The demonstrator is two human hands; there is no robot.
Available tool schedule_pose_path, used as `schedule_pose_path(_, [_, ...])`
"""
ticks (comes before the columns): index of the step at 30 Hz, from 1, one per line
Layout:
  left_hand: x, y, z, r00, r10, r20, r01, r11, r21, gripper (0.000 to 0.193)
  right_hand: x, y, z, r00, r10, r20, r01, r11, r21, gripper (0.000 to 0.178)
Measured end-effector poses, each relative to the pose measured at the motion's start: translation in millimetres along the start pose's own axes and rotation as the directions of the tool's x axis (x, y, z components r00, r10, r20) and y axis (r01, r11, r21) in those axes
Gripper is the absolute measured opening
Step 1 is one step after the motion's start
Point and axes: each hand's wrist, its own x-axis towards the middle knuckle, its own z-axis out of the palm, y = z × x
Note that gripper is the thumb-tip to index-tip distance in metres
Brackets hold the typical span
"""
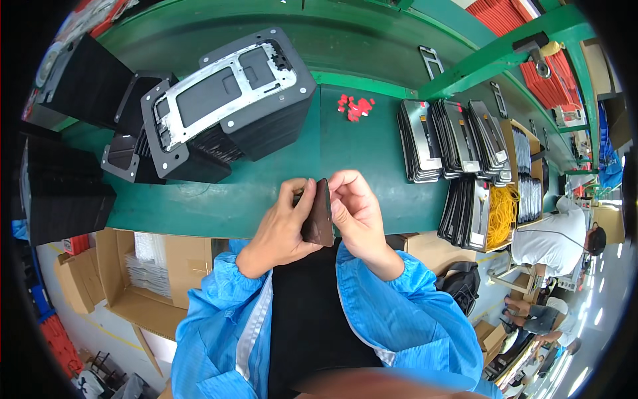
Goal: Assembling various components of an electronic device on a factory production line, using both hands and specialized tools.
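Observation:
Near the table's front edge, my left hand (286, 223) grips a thin, dark, phone-sized panel (319, 216), fingers on its upper part and thumb side below. The panel is tilted up nearly edge-on, so its face shows only as a narrow brown-black strip. Against its right edge my right hand (359, 213) is closed, thumb and curled fingers at the upper part. Whether a small piece sits between those fingertips is hidden. Beyond the hands lies a scatter of small red pieces (355, 108) on the green table (266, 203).
A tall stack of black trays (276, 123) carries a silver phone frame (232, 93) at the left. More black trays (66, 189) stand beside it. Stacked metal-backed panels (419, 143) and a box with yellow bands (503, 213) are at right. An open carton (179, 266) sits below left.

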Motion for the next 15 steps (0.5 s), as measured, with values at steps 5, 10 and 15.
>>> schedule_pose_path(5, [2.2,-8.6,2.0,0.987,0.104,-0.126,-0.107,0.994,-0.017,0.119,5.2,-7.0,-2.9,0.989,-0.02,0.149,0.036,0.994,-0.107,0.022])
schedule_pose_path(10, [-0.5,-7.5,-4.9,0.996,-0.043,0.076,0.073,0.891,-0.449,0.101,39.3,-27.5,-25.0,0.936,-0.136,0.323,0.143,0.99,0.003,0.022])
schedule_pose_path(15, [-4.1,-2.1,-5.4,0.964,-0.149,0.218,0.264,0.513,-0.817,0.094,128.1,-21.8,-109.9,0.962,-0.271,0.001,0.134,0.471,-0.872,0.019])
